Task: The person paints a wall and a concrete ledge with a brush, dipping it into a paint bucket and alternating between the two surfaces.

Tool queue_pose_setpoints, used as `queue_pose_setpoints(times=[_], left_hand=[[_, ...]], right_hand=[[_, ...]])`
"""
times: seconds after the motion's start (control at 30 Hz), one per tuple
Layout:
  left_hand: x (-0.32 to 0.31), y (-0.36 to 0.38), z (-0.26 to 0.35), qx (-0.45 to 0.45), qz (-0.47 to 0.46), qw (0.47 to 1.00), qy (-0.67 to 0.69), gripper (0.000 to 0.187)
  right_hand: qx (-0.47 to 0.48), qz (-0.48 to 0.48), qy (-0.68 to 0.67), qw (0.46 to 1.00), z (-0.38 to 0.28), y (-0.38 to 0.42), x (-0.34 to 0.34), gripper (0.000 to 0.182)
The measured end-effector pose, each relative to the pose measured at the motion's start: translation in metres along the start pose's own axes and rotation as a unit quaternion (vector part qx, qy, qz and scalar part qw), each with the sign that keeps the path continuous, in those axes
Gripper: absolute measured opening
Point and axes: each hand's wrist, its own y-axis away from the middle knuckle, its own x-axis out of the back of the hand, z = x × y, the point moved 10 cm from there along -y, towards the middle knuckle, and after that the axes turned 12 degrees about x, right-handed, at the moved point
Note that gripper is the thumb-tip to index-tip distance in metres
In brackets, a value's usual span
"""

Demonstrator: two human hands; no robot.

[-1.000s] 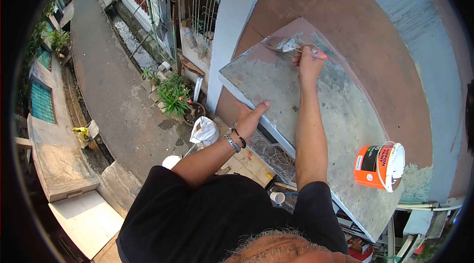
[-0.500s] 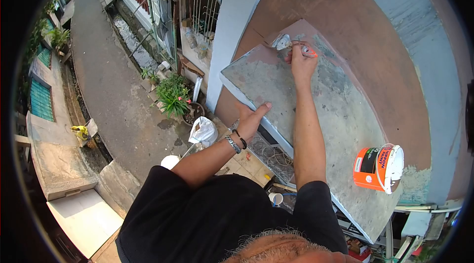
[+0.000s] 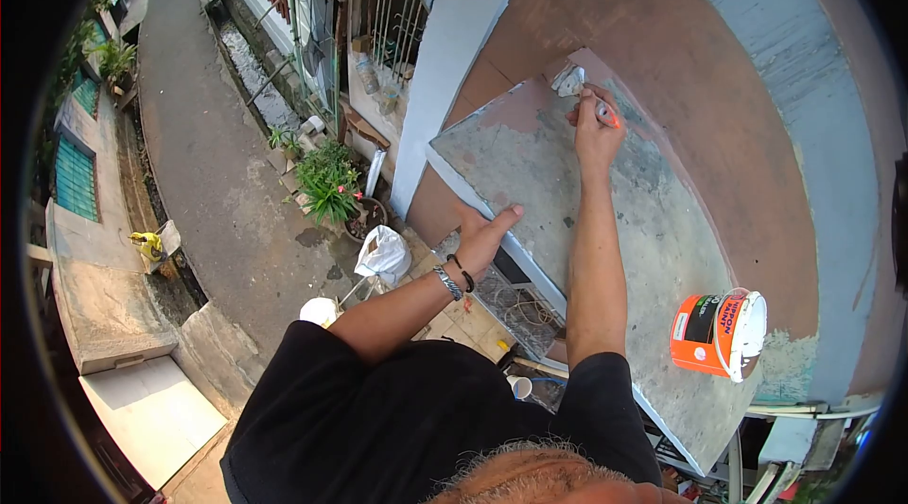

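My right hand (image 3: 594,124) is closed around the handle of a paintbrush (image 3: 568,80), whose head is covered in white paint. The brush is over the far corner of a grey, stained concrete slab (image 3: 530,164), close to the brown wall; whether the bristles touch is hard to tell. At the slab's near edge my left hand (image 3: 484,237) grips the rim, thumb on top and the other fingers hidden below. An orange paint bucket (image 3: 705,332) with a white-smeared mouth stands on the slab to the right of my right forearm.
A brown wall (image 3: 700,78) with a grey-blue band rises behind the slab. Below to the left are a potted plant (image 3: 326,184), a white sack (image 3: 384,254) and a paved lane (image 3: 208,126) with a drain. A white cup (image 3: 518,387) is below the slab's near edge.
My right hand and the brush have shifted slightly relative to the slab's far corner. The whole view has moved a little. My left hand keeps its hold on the edge.
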Motion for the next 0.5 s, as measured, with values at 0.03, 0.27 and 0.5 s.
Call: queue_pose_setpoints(times=[0.03, 0.27, 0.5], left_hand=[[-0.001, 0.001, 0.0, 0.003, -0.01, 1.0, 0.005, 0.054], [0.003, 0.0, 0.001, -0.026, 0.012, 1.0, 0.001, 0.052], [0.003, -0.003, -0.005, 0.007, 0.004, 1.0, -0.001, 0.052]], right_hand=[[0.001, -0.012, -0.01, 1.0, -0.006, 0.0, 0.001, 0.019], [0.237, -0.35, 0.302, 0.854, -0.048, 0.009, -0.034, 0.027], [0.242, -0.437, 0.243, 0.831, -0.082, 0.042, -0.057, 0.027]])
